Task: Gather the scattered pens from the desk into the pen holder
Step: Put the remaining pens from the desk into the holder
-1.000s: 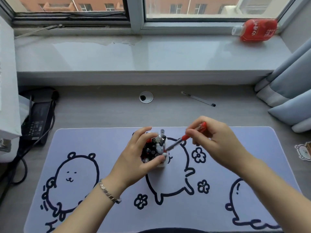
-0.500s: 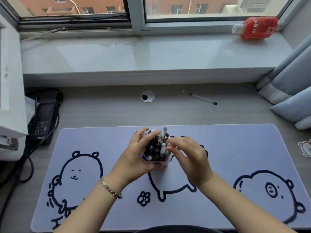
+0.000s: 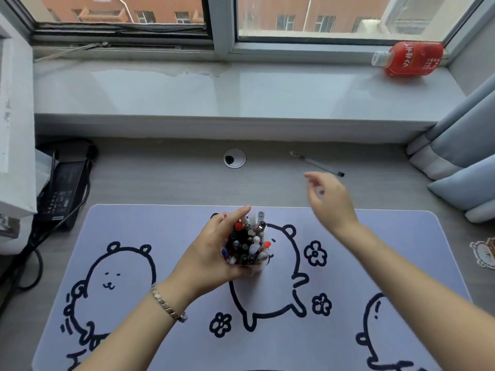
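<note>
pen holder (image 3: 257, 266): mostly hidden by left hand (image 3: 211, 261) | right hand (image 3: 328, 199): motion-blurred, grip unclear

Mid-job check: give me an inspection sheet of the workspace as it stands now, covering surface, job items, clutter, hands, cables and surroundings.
Surface: grey desk with a bear-print desk mat laid on it.
Job's things: pen holder upright on the mat, packed with pens; one loose pen lies on the desk beyond the mat.
Clutter: grommet in the desk; sticker at the right edge.
Hands: left hand wrapped around the holder; right hand open and empty, near the loose pen.
Cables: power adapter with black cables at the left.
Surroundings: windowsill with a red bottle lying on its side; curtain at the right.
</note>
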